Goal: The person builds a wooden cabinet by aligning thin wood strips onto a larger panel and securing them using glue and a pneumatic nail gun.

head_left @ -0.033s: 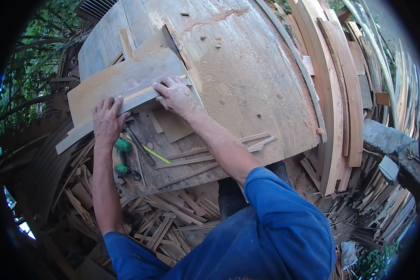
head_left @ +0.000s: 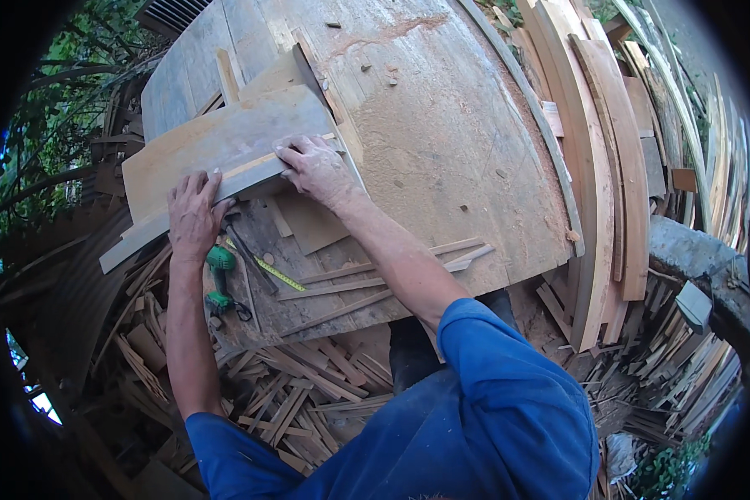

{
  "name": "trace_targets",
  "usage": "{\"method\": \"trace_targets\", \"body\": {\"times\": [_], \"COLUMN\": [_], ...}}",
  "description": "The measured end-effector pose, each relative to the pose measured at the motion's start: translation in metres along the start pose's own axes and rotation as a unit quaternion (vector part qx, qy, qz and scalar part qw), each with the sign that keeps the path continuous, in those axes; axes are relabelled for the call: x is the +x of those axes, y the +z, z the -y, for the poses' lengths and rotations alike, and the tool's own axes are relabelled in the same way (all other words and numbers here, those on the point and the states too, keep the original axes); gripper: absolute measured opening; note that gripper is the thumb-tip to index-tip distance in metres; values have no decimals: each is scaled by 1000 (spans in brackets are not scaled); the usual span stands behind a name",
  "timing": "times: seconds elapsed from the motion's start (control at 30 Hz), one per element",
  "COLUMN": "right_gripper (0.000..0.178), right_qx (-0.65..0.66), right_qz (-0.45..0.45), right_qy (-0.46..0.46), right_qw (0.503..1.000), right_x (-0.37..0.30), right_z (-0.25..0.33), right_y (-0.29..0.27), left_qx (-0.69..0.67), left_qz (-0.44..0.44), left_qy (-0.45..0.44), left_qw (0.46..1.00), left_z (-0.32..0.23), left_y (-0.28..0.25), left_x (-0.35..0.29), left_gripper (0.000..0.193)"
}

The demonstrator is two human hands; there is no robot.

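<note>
A wide, thin wooden panel (head_left: 200, 142) lies raised at the left of the workbench, a pale wooden strip (head_left: 131, 245) running along its near edge. My left hand (head_left: 195, 215) is closed over this strip, fingertips on top and thumb toward the front. Farther right, my right hand (head_left: 315, 172) grips the strip near its other end, fingers curled; its thumb is mostly hidden. Below the panel lie a green power drill (head_left: 220, 271), a dark long-handled tool (head_left: 252, 260) and a yellow tape blade (head_left: 282, 277).
Thin wooden strips (head_left: 342, 286) lie along the near edge of the sawdust-covered workbench (head_left: 442, 150). Long curved-looking boards (head_left: 596, 192) are stacked at its right. Piled offcuts (head_left: 300, 387) cover the ground below, and a concrete ledge (head_left: 692, 250) stands at the far right.
</note>
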State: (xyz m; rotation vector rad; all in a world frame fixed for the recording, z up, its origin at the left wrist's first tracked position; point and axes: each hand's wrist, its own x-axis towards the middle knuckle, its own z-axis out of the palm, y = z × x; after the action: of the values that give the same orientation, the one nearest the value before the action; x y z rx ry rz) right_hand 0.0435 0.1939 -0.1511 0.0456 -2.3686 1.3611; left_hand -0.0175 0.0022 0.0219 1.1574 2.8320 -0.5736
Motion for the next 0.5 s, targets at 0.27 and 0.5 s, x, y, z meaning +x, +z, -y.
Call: {"method": "trace_targets", "body": {"times": [0.27, 0.5], "right_gripper": [36, 32], "right_qx": [-15, -48], "right_qz": [69, 55], "right_qy": [0, -30], "right_qw": [998, 997], "right_x": [7, 9], "right_z": [-6, -5], "right_y": [-5, 1], "left_qx": [34, 45], "left_qz": [-14, -19], "left_qy": [13, 35], "left_qw": [999, 998], "left_z": [-6, -7], "left_y": [1, 5], "left_x": [-2, -2], "left_gripper": [57, 58]}}
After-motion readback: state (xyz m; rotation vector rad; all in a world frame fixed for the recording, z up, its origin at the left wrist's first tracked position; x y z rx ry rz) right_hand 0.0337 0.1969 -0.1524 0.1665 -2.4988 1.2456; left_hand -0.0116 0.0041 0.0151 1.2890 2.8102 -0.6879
